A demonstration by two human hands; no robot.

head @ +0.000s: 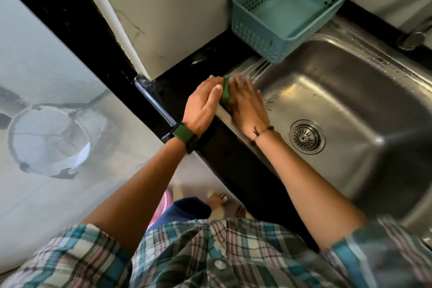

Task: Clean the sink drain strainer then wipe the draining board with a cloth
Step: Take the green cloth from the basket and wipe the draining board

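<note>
A green cloth lies on the ribbed steel draining board at the sink's left rim, mostly covered by my hands. My right hand lies flat on it with fingers straight and spread, pressing down. Beside it, my left hand rests on the black counter edge with fingers extended and the thumb touching the cloth. The round metal drain strainer sits in the bottom of the steel sink, to the right of my right wrist and apart from both hands.
A teal plastic basket stands at the sink's back left corner, overhanging the rim. The tap base is at the back right. A black counter borders the sink. A tiled floor and my bare feet lie below.
</note>
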